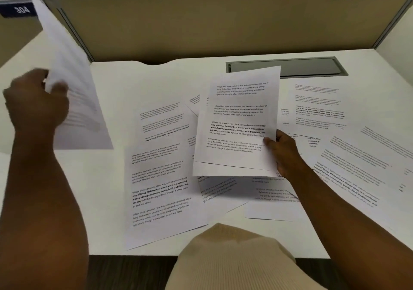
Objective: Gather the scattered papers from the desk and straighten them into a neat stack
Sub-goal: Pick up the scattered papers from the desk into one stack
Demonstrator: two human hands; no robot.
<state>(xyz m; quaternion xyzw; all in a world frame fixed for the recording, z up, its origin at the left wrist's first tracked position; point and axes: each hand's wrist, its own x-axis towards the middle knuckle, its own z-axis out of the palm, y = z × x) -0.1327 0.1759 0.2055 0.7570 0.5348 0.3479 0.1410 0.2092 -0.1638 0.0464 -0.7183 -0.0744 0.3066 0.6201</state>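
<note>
Both hands are busy. My left hand [36, 98] pinches a single raised sheet [73, 92] by its lower edge, well up off the desk [107, 79] over the left side, blurred. My right hand [285, 153] grips the small held stack [239, 124] at its right edge, thumb on the printed face, fingers behind. It hangs tilted above the middle of the desk, and I can make out at least two sheets in it from the offset bottom edges.

These papers will handle light, thin and floppy. One held by an edge bends and flutters, and sheets lying flat on a smooth top are hard to get a finger under. I judge it best to slide each toward a desk edge or lift it by a corner, then pinch along a long side. Squaring will go easier by tapping the bundle's edge on the desk.

Loose sheets on the desk: I count around seven or eight, though overlaps hide some. A big one [161, 191] lies near the front edge left of centre, another [165, 119] behind it, some under the held stack, and two [317, 108] [357, 169] toward the right edge. A grey cable hatch [312, 67] sits at the back edge.
</note>
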